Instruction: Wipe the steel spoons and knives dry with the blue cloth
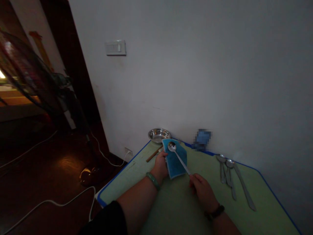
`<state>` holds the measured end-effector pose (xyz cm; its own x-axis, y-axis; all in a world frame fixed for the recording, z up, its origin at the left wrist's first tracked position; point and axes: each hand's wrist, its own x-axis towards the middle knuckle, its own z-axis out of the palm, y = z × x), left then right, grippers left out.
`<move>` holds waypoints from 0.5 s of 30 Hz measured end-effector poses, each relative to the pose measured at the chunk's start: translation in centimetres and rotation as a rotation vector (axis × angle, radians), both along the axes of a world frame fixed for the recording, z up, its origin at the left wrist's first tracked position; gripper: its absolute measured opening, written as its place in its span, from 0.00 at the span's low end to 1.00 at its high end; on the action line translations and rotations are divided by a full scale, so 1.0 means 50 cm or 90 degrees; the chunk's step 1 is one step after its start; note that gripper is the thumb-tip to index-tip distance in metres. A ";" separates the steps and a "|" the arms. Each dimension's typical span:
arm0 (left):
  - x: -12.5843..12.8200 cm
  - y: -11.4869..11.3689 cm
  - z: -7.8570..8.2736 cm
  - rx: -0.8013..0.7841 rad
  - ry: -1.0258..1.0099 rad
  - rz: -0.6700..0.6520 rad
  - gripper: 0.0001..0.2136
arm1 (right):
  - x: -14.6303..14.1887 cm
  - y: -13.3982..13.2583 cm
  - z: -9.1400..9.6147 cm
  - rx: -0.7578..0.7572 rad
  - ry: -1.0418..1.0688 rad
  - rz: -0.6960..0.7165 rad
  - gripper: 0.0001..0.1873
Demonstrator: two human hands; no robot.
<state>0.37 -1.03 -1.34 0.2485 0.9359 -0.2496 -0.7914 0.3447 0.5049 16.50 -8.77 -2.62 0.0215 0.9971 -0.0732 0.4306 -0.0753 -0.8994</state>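
A blue cloth with a pale border [176,163] is in the grip of my left hand [161,164], which has a green bangle at its wrist. In my right hand [202,189] is the handle end of a long metal spoon [181,160]. The spoon's round bowl lies against or just above the upper part of the cloth; I cannot tell if they touch. Behind my left hand, a brown stick-like utensil [154,154] lies partly hidden on the green table [166,209]. A steel bowl [159,135] stands at the table's back corner.
Several metal spoons and other cutlery [228,173] lie at the table's right side. A blurred-out blue item [202,138] stands by the white wall. To the left are a standing fan [31,71] and a white cable [58,204].
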 end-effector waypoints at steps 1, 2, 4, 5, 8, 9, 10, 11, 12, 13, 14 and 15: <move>0.000 -0.001 0.001 -0.006 0.002 -0.004 0.18 | 0.000 -0.001 0.002 0.000 0.001 0.001 0.18; 0.000 -0.001 0.002 -0.012 0.001 -0.011 0.18 | 0.000 -0.002 0.003 -0.001 0.003 0.002 0.18; 0.000 -0.001 0.001 -0.027 -0.005 -0.027 0.18 | 0.001 -0.003 0.005 -0.003 0.004 0.009 0.18; 0.000 0.000 0.000 -0.031 -0.010 -0.029 0.18 | 0.001 -0.003 0.005 -0.004 0.004 0.012 0.19; -0.001 0.003 -0.003 -0.028 -0.023 -0.023 0.18 | 0.002 -0.001 0.004 -0.005 -0.005 0.017 0.18; -0.001 0.004 -0.005 -0.024 -0.024 -0.018 0.17 | 0.002 0.000 0.002 -0.004 -0.007 0.017 0.18; -0.001 0.004 -0.006 -0.021 -0.025 -0.014 0.17 | 0.002 0.000 0.002 -0.001 -0.009 0.018 0.18; -0.001 0.005 -0.007 -0.022 -0.023 -0.012 0.17 | 0.001 0.000 0.001 0.001 -0.010 0.020 0.18; -0.001 0.005 -0.008 -0.027 -0.021 -0.013 0.17 | 0.001 0.000 0.000 0.003 -0.008 0.022 0.18; -0.001 0.005 -0.008 -0.033 -0.018 -0.014 0.17 | 0.001 0.000 0.000 0.002 -0.007 0.023 0.19; -0.001 0.005 -0.008 -0.040 -0.015 -0.018 0.17 | 0.000 -0.001 0.000 -0.001 -0.006 0.023 0.19; 0.000 0.005 -0.008 -0.048 -0.016 -0.023 0.17 | -0.001 -0.001 0.000 -0.006 -0.006 0.022 0.19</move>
<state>0.35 -0.80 -1.73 0.2889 0.9049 -0.3127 -0.7902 0.4098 0.4557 16.48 -8.81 -2.62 -0.0120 0.9965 -0.0829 0.4419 -0.0691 -0.8944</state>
